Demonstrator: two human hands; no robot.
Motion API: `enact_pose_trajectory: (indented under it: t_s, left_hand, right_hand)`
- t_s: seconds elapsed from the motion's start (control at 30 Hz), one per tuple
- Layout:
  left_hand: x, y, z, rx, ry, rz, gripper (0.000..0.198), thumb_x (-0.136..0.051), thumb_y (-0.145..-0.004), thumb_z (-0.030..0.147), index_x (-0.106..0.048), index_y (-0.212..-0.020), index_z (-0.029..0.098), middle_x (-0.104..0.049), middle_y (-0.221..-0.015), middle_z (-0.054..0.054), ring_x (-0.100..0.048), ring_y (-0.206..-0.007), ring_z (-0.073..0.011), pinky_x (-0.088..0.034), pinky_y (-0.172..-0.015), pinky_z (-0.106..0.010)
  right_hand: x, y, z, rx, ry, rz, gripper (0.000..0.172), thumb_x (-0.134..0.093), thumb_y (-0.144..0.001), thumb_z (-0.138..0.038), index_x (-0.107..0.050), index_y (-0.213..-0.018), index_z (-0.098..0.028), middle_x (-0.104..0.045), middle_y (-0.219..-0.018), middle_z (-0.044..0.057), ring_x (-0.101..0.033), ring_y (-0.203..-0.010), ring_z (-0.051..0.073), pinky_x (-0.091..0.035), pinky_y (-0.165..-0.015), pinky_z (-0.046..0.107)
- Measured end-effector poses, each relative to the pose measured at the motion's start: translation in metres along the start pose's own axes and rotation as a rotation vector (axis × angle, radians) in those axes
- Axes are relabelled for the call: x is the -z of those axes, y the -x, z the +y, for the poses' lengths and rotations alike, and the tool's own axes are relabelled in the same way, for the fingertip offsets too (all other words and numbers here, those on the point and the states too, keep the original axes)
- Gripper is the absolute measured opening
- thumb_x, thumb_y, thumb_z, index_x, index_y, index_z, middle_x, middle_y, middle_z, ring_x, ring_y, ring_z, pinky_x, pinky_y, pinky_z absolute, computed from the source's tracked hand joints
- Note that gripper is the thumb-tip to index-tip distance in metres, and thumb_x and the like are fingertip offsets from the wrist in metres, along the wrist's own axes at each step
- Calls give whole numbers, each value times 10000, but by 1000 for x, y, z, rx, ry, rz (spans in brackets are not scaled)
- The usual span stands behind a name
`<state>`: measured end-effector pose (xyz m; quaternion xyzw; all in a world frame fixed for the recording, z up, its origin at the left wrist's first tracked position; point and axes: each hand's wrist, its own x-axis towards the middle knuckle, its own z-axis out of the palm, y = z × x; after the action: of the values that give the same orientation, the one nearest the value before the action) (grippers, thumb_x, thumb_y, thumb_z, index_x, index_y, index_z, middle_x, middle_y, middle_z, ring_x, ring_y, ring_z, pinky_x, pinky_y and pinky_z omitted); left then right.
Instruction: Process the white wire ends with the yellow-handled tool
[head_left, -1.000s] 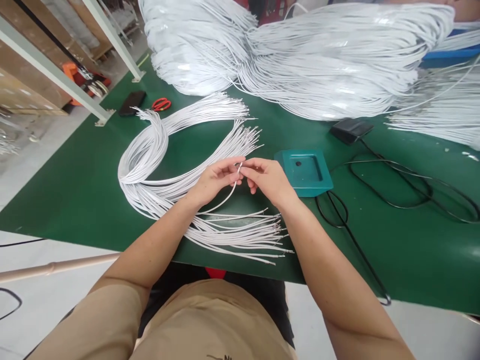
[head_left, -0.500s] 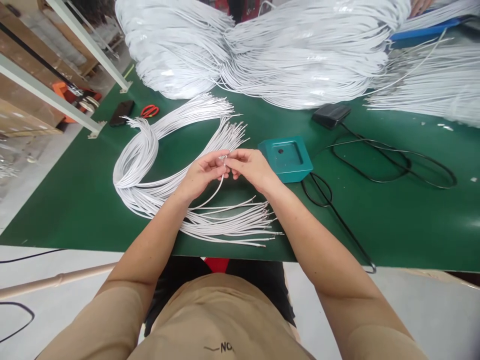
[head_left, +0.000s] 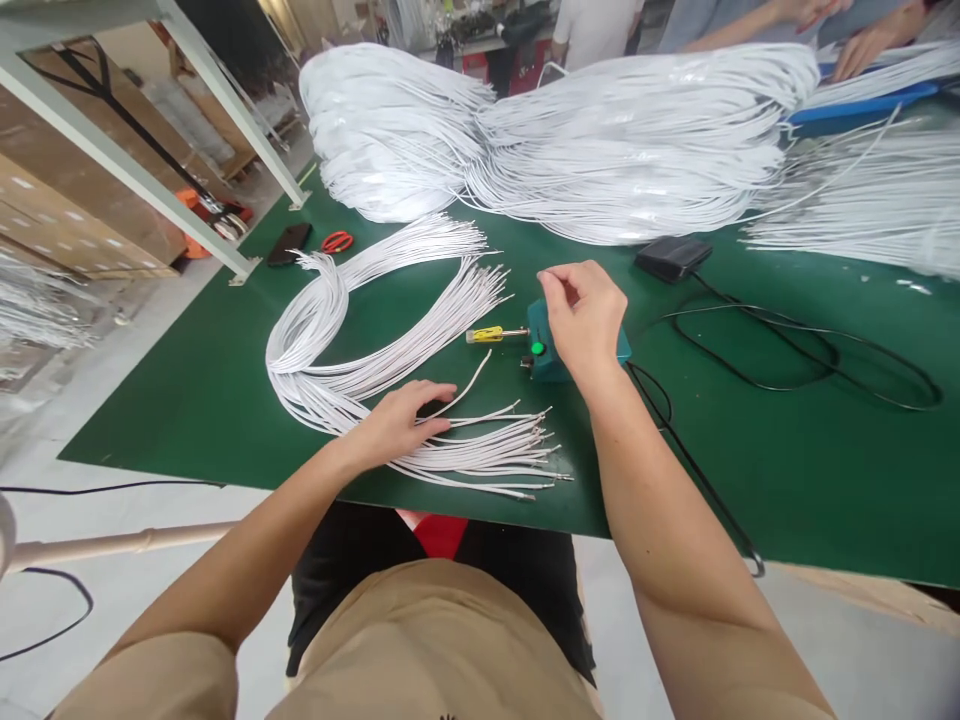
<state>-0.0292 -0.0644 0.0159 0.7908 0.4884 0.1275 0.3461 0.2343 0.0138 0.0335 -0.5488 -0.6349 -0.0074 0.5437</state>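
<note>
My left hand (head_left: 405, 425) rests on the near end of a bundle of white wires (head_left: 487, 455), its thumb and fingers apart. A single white wire (head_left: 474, 378) passes between them, its tip raised toward the right. Above a teal device (head_left: 541, 325) my right hand (head_left: 589, 315) is raised, thumb and fingertips pinched together; whatever is in the pinch, if anything, I cannot make out. The device has a green button (head_left: 538, 348) and a yellow-handled part (head_left: 489, 335) sticking out to its left. My right hand hides much of the device.
Large white wire coils (head_left: 637, 150) lie across the back. Red-handled scissors (head_left: 337, 242) and a dark flat object (head_left: 289, 244) are at back left. A black pedal-like box (head_left: 673, 258) trails a cable at right. Another person's hand (head_left: 877, 45) is beside a blue tray (head_left: 862, 108).
My hands have parted. The left came down onto the near wires, letting the single wire's tip free; the right moved right over the teal device. The camera view has tilted up.
</note>
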Motion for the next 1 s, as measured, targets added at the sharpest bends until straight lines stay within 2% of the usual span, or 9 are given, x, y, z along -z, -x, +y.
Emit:
enact_pose_trajectory:
  t_s: [0.13, 0.27, 0.37, 0.43, 0.5, 0.57, 0.67, 0.83, 1.0]
  left_hand:
    - [-8, 42, -3, -32, -211, 9, 370, -475, -950, 376, -672, -1227, 232, -622, -1122, -114, -581, -1025, -221, -500, -909, -385]
    - [16, 56, -3, -20, -71, -217, 336, -479, -950, 421, -722, -1126, 270, -642, -1124, -81, -630, -944, -169, -524, -816, -282]
    - [43, 36, -12, 78, -12, -25, 423, -514, -910, 505, -701, -1153, 214, -658, -1178, -98, -650, -1011, -208, -532, -875, -305]
    - [56, 12, -23, 109, -127, 175, 481, -500, -900, 531, -673, -1198, 196, -637, -1246, -117, -611, -1131, -262, -486, -996, -372]
    - [62, -14, -38, 171, -316, 240, 605, -515, -871, 540, -569, -1350, 174, -536, -1402, -156, -511, -1282, -334, -407, -1085, -458]
    - [66, -36, -51, 245, -396, 150, 816, -593, -784, 586, -476, -1431, 103, -461, -1466, -218, -446, -1342, -399, -357, -1114, -491]
    - [74, -53, -61, 333, -329, -1, 955, -692, -641, 655, -498, -1412, 127, -525, -1411, -218, -542, -1244, -391, -417, -1041, -435]
    - [91, -53, -53, 353, -133, -27, 659, -742, -560, 643, -720, -1026, 178, -721, -1092, -130, -628, -1046, -351, -459, -849, -347]
    - [101, -48, -36, 383, -27, 2, 476, -681, -646, 649, -680, -785, 194, -717, -922, -76, -614, -966, -296, -425, -829, -330]
  right_hand:
    - [-4, 1, 13, -15, 87, -79, 229, -530, -916, -276, -683, -765, -199, -596, -715, 28, -539, -677, 170, -414, -660, 287]
    - [-6, 3, 11, -35, 117, -145, 237, -512, -922, -282, -686, -786, -197, -626, -757, 43, -546, -688, 176, -397, -653, 286]
    - [-5, 3, 10, -52, 110, -164, 240, -509, -926, -281, -685, -788, -195, -640, -788, 51, -549, -701, 178, -383, -649, 288]
    - [-3, 3, 11, -60, 101, -179, 243, -508, -929, -285, -685, -788, -196, -646, -808, 56, -548, -705, 178, -375, -643, 290]
    - [-2, 3, 12, -70, 94, -191, 251, -500, -932, -289, -686, -790, -197, -648, -820, 61, -547, -707, 179, -370, -638, 292]
    - [-1, 3, 12, -78, 93, -195, 256, -492, -931, -289, -687, -792, -198, -645, -817, 64, -550, -711, 183, -368, -635, 292]
    - [0, 3, 12, -78, 92, -200, 267, -476, -934, -285, -691, -801, -198, -638, -806, 63, -555, -717, 184, -366, -626, 287]
    - [0, 3, 11, -75, 91, -207, 267, -472, -938, -283, -695, -820, -195, -639, -814, 61, -551, -711, 178, -353, -612, 280]
    - [1, 3, 10, -78, 97, -223, 268, -466, -942, -275, -690, -820, -191, -631, -816, 60, -548, -713, 174, -341, -605, 278]
